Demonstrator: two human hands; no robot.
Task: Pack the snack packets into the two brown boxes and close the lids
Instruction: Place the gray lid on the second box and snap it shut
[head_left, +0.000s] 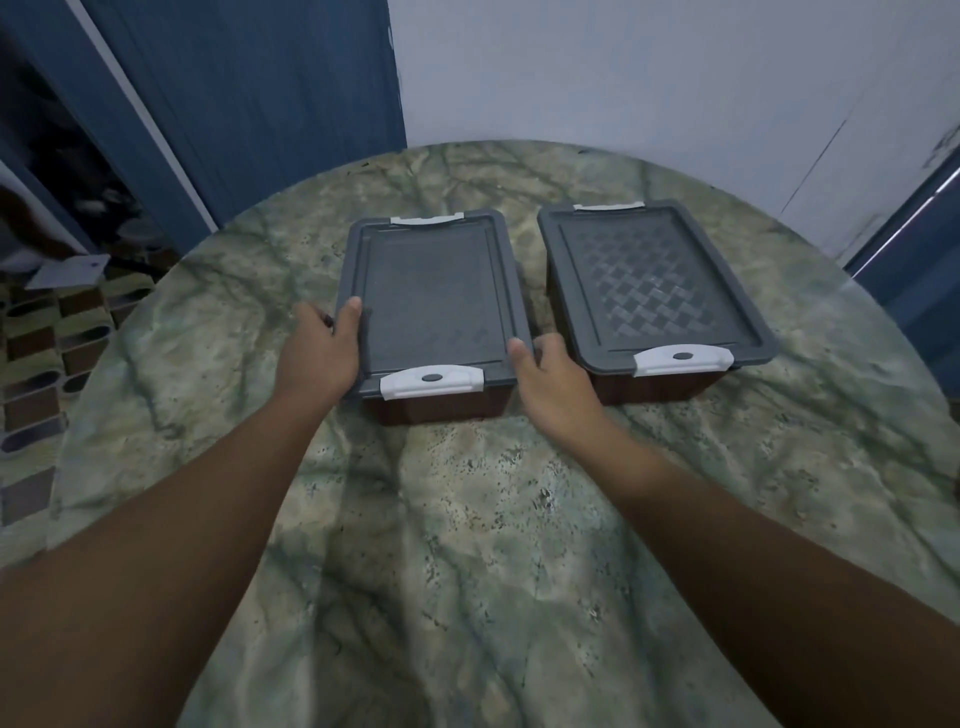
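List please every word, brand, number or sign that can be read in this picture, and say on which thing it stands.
There is no text to read.
Left box lid: plain grey, no writing.
Right box lid: only a woven pattern, no writing.
White clips: each has a dark oval mark, too small to tell if it holds letters.
White card at the left edge: a small dark mark, too blurred to read.
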